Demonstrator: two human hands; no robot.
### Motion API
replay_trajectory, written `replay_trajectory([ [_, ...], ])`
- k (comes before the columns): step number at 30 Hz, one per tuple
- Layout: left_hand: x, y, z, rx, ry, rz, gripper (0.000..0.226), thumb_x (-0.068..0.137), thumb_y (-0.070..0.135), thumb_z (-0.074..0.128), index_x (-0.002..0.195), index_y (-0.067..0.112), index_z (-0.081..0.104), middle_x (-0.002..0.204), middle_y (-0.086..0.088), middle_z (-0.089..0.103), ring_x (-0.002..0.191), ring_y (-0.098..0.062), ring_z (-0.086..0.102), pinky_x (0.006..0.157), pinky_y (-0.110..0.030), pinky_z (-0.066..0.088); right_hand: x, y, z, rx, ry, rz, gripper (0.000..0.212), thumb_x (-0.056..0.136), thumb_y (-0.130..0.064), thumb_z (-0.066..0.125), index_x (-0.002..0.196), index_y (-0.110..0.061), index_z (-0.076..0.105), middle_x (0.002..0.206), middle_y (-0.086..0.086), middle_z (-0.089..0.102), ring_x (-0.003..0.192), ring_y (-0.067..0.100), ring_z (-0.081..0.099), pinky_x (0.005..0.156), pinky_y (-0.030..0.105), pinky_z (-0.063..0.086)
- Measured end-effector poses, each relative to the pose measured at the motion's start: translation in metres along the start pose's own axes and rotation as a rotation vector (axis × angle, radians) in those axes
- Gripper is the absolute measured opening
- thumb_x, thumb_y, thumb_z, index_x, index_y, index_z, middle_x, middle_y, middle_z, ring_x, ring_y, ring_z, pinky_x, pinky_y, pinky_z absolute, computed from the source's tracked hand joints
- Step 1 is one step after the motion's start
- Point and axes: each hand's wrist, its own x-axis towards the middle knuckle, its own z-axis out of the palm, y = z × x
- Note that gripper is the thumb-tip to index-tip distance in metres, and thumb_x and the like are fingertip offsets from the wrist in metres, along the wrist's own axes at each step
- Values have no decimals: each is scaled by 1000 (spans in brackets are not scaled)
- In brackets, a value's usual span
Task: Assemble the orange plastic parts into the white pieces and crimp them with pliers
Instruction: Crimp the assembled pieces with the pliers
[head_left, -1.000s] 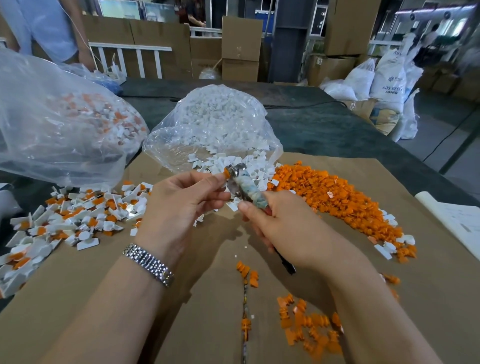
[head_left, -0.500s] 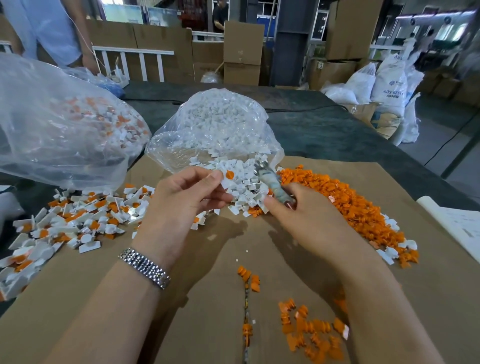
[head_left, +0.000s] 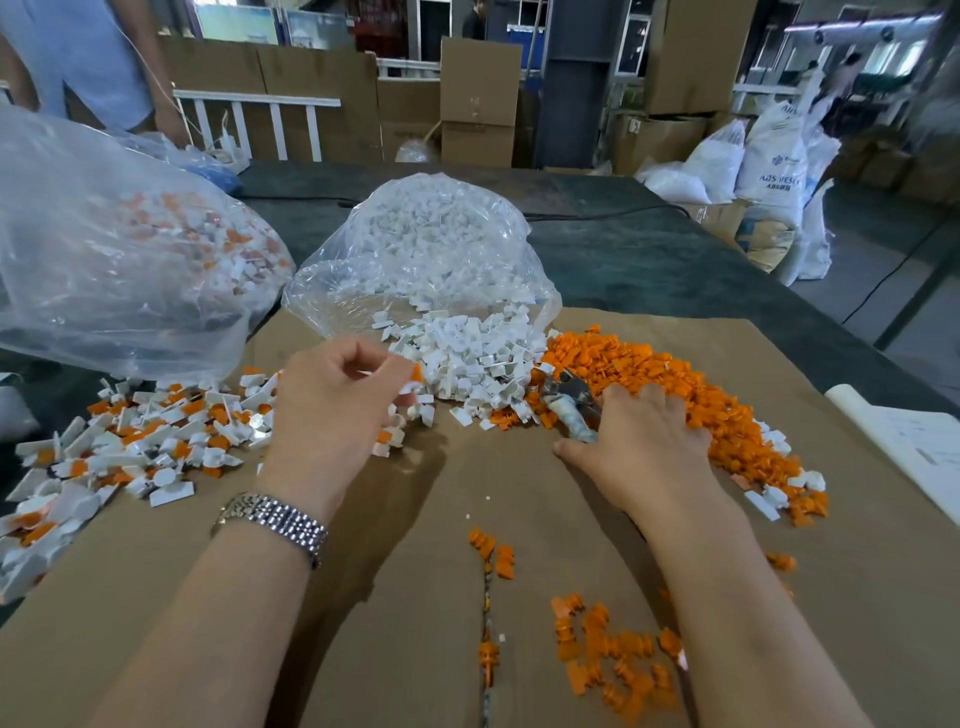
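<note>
My left hand (head_left: 332, 410) pinches an assembled white-and-orange piece (head_left: 413, 378) at its fingertips, beside the heap of white pieces (head_left: 467, 353). My right hand (head_left: 639, 447) rests palm down on the cardboard at the edge of the orange parts pile (head_left: 649, 379), with the pliers (head_left: 569, 405) held under its fingers; the metal jaws point up and left toward the white heap. A pile of finished white-and-orange pieces (head_left: 135, 441) lies at the left.
A clear bag of white pieces (head_left: 431, 249) lies open behind the heap. A bigger clear bag of finished pieces (head_left: 119, 260) sits at the left. Loose orange parts (head_left: 608, 654) lie near me on the cardboard sheet (head_left: 415, 597). A person stands at far left.
My hands have drawn apart. The right hand carried the pliers down and right to the orange pile. The left hand keeps the assembled piece and has drifted slightly left.
</note>
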Motion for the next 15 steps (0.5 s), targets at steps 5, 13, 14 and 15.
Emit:
replay_trajectory([
  [5, 18, -8, -24, 550, 361, 114, 26, 88, 22, 67, 66, 26, 54, 71, 2, 60, 60, -15, 51, 52, -26, 35, 2, 4, -2, 21, 4, 38, 74, 85, -66, 66, 136, -16, 48, 144, 16, 43, 137, 36, 37, 106, 57, 35],
  [13, 18, -22, -10, 732, -84, 257, 24, 86, 42, 75, 103, 26, 73, 106, 3, 61, 109, -23, 55, 90, -39, 48, 5, 3, 1, 21, 31, 43, 76, 86, -69, 61, 137, -15, 47, 144, 15, 40, 136, 37, 35, 106, 59, 34],
  [14, 17, -24, -6, 795, -139, 251, 30, 86, 49, 73, 108, 27, 73, 109, 3, 62, 113, -22, 53, 95, -40, 46, 5, 2, 1, 23, 52, 36, 75, 86, -70, 59, 136, -15, 48, 143, 15, 40, 135, 36, 35, 105, 58, 34],
  [15, 17, -26, -2, 855, -169, 252, 35, 87, 52, 71, 111, 27, 73, 112, 2, 62, 116, -23, 51, 98, -41, 44, 5, 1, 2, 22, 82, 26, 75, 87, -71, 56, 135, -15, 48, 141, 15, 40, 134, 35, 35, 103, 57, 35],
])
